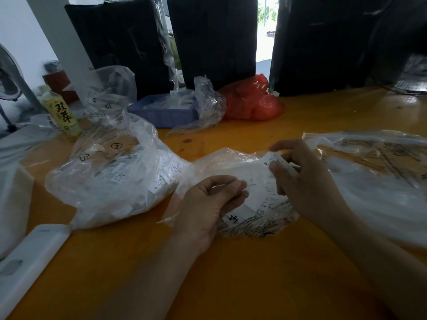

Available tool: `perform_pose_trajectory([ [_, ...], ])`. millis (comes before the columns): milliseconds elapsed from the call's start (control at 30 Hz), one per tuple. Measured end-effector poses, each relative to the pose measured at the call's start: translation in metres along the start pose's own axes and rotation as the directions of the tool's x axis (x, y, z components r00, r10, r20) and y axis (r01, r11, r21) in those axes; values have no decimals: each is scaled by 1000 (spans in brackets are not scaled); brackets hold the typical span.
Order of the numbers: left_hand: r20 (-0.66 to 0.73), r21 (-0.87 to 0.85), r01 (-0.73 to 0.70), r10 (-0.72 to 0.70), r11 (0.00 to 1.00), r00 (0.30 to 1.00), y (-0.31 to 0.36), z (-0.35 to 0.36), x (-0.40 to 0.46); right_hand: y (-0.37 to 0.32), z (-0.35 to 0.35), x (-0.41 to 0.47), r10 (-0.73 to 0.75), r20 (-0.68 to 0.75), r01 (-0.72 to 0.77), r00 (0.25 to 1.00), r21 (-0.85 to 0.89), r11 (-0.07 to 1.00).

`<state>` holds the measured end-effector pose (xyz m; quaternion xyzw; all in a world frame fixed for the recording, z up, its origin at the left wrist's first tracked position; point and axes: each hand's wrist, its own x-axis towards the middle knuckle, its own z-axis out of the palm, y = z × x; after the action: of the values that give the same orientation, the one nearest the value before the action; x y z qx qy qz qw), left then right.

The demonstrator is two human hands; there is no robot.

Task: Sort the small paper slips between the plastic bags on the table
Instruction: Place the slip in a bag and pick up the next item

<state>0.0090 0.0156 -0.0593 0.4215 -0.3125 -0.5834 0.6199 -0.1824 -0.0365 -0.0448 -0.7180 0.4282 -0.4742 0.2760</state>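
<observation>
Paper slips (pixel 273 161) sit pinched in the right hand (pixel 300 179), its grip closed on a small white bunch marked with an S, just above the mouth of the middle plastic bag (pixel 233 167). Left hand (pixel 208 202) grips that bag's near edge, fingers curled round the film. Left of this grip lies a fuller bag of slips (pixel 111 172); right of the pinching grip lies a flatter clear bag (pixel 379 181). All rest on the orange tabletop (pixel 231 273).
</observation>
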Motion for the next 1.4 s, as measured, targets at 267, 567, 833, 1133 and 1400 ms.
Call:
perform_pose_trajectory([
  [267,55,430,-123,110,894,992,-4,0,-7,-9,9,-3,-51,242,123,969,-293,948],
  [567,-53,70,-1,5,998,999,3,3,-3,-10,15,-8,-37,262,98,964,-223,970],
  [833,23,-98,42,-40,994,999,1,-1,0,-4,20,-8,-52,303,136,952,-265,954],
  [1133,4,-41,-15,15,999,1000,-4,1,2,-2,1,1,121,-50,-115,991,114,987],
  [1400,65,135,-88,80,987,995,-7,2,-3,-9,-7,3,-6,-4,6,1000,69,998],
])
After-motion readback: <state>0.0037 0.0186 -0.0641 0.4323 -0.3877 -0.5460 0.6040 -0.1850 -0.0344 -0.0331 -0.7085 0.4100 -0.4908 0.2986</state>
